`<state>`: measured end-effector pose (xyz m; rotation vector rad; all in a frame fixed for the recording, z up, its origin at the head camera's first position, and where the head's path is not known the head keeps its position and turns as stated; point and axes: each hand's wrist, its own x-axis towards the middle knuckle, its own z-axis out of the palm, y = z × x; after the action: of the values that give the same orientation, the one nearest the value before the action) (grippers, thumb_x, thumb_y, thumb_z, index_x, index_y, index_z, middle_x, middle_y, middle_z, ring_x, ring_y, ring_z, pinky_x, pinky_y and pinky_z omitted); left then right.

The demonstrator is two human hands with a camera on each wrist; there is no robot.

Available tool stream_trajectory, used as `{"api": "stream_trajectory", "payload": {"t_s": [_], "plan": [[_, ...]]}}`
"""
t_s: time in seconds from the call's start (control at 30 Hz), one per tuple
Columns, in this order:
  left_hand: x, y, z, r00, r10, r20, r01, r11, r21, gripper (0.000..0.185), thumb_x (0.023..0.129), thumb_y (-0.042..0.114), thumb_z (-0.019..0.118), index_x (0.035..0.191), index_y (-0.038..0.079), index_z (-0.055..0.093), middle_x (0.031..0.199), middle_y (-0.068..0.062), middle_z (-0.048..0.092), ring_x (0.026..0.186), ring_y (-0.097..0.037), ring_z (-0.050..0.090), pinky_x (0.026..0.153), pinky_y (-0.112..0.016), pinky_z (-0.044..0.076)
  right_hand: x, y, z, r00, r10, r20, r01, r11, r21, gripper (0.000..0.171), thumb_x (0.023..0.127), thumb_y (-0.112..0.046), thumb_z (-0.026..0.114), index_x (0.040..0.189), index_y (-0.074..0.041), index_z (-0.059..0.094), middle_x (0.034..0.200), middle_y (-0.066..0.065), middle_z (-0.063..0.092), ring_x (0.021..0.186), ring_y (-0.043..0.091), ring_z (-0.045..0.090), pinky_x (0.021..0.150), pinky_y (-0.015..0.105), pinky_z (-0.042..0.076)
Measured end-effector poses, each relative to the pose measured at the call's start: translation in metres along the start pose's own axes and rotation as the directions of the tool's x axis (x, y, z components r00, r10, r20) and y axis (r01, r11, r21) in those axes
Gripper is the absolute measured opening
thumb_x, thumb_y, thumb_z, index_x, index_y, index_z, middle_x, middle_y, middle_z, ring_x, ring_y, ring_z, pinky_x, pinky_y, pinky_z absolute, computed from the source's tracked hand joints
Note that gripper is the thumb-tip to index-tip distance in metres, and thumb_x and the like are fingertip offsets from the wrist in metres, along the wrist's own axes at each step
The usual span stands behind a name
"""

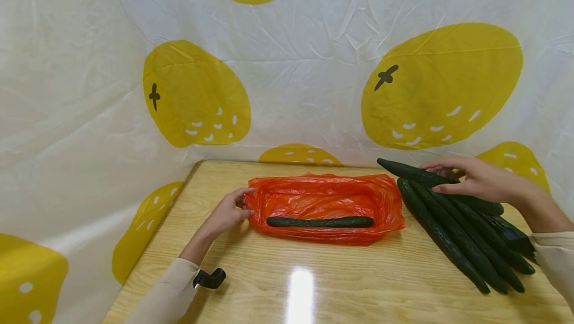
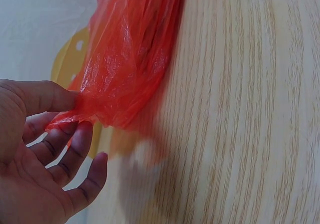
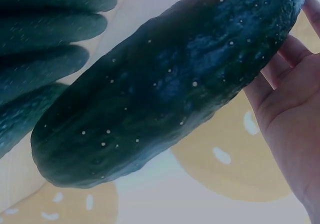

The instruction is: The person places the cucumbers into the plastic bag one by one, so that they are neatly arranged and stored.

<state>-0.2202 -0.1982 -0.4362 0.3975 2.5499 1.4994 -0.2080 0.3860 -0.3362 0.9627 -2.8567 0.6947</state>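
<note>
A red plastic bag [image 1: 314, 189] lies spread in a rectangular, tray-like shape on the table, its sides raised. Inside it, along the near side, lies one dark green cucumber [image 1: 320, 222]. My left hand [image 1: 230, 209] pinches the left edge of the bag between thumb and fingers, as the left wrist view also shows. Over at the right, my right hand [image 1: 486, 179] grips another cucumber [image 3: 170, 88] from above, its far end pointing up and left. Under that one, several more cucumbers [image 1: 441, 237] lie fanned out side by side.
The wooden table [image 1: 251, 279] meets a white cloth [image 1: 305, 104] with yellow fruit prints at the back and left. A black device [image 1: 210, 278] is strapped to the left wrist. Another dark object [image 1: 515, 239] shows by the right cuff, over the cucumbers.
</note>
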Motion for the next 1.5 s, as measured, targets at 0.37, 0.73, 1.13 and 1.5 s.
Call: {"api": "stream_trajectory", "payload": {"t_s": [0.37, 0.73, 1.13, 1.5], "plan": [[-0.013, 0.025, -0.001, 1.000, -0.003, 0.014, 0.004, 1.000, -0.018, 0.061, 0.085, -0.011, 0.067, 0.143, -0.009, 0.049, 0.097, -0.029, 0.055, 0.087, -0.029, 0.051, 0.061, -0.023, 0.042, 0.020, -0.024, 0.003, 0.997, -0.055, 0.062, 0.054, 0.998, 0.017, 0.050, 0.090, -0.023, 0.078, 0.138, -0.025, 0.061, 0.124, -0.008, 0.066, 0.105, 0.002, 0.062, 0.079, 0.027, 0.054], [-0.006, 0.013, 0.001, 1.000, -0.007, 0.009, 0.007, 1.000, -0.004, 0.061, 0.085, -0.011, 0.068, 0.143, -0.008, 0.049, 0.098, -0.028, 0.054, 0.089, -0.029, 0.052, 0.064, -0.023, 0.043, 0.040, -0.040, 0.008, 0.993, -0.041, 0.112, 0.036, 0.998, 0.047, 0.047, 0.092, -0.029, 0.076, 0.137, -0.028, 0.062, 0.126, -0.009, 0.066, 0.107, 0.005, 0.062, 0.081, 0.029, 0.056], [0.004, -0.011, 0.001, 1.000, -0.004, -0.007, 0.004, 1.000, 0.007, 0.062, 0.085, -0.005, 0.072, 0.144, 0.002, 0.053, 0.096, -0.015, 0.057, 0.089, -0.024, 0.053, 0.064, -0.025, 0.045, 0.057, -0.051, 0.017, 0.977, -0.190, 0.094, 0.189, 0.982, 0.025, 0.042, 0.090, -0.025, 0.079, 0.129, -0.028, 0.066, 0.115, -0.017, 0.066, 0.094, 0.002, 0.060, 0.076, 0.028, 0.055], [0.006, -0.010, 0.002, 1.000, -0.028, -0.005, 0.029, 1.000, 0.012, 0.062, 0.085, -0.003, 0.072, 0.144, 0.006, 0.054, 0.095, -0.011, 0.056, 0.091, -0.024, 0.053, 0.064, -0.025, 0.045, 0.072, -0.063, 0.024, 0.970, -0.175, 0.166, 0.162, 0.983, 0.090, 0.041, 0.094, -0.029, 0.075, 0.133, -0.030, 0.064, 0.111, -0.016, 0.064, 0.096, 0.005, 0.058, 0.080, 0.030, 0.054]]}}
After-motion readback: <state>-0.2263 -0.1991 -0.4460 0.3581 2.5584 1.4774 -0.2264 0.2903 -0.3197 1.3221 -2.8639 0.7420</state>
